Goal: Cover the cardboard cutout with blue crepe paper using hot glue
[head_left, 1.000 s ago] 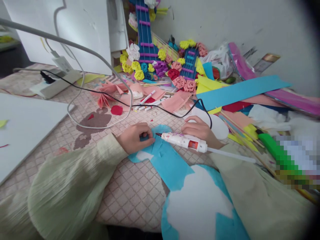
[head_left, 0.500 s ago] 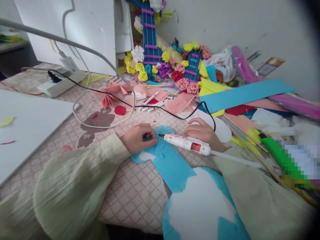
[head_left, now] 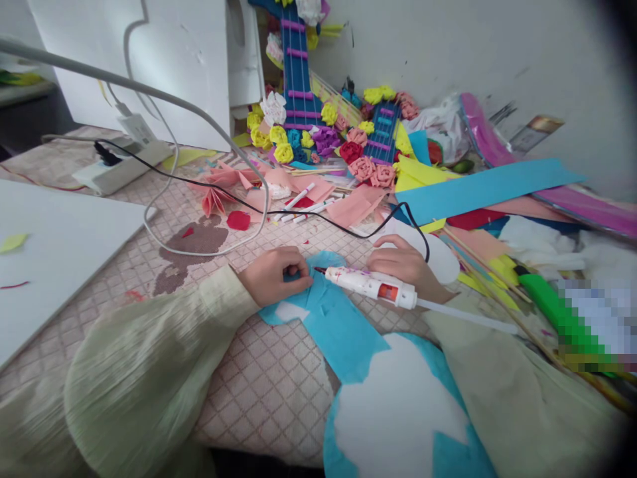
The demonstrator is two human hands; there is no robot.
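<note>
My right hand (head_left: 405, 265) is closed around a white hot glue gun (head_left: 348, 281), whose dark tip points left and a clear glue stick (head_left: 468, 315) trails from its back. The tip is close over the narrow upper end of a guitar-shaped cutout (head_left: 343, 332), white board partly covered in blue paper. At that same end my left hand (head_left: 279, 275) is closed, thumb and fingertips pinching at the edge of the blue paper. Exactly what lies between its fingertips is hidden. The cutout's wide white body (head_left: 393, 405) lies nearest me.
A black cord (head_left: 318, 214) and a white cable (head_left: 209, 252) loop across the table. Behind stand guitar models with paper flowers (head_left: 303, 99). A power strip (head_left: 122, 166) and white board (head_left: 64, 245) lie left; paper strips (head_left: 488, 189) and a green tube-like item (head_left: 557, 305) lie right.
Almost nothing differs. Both hands and the glue gun keep their places over the blue paper; the whole view has shifted very slightly.
</note>
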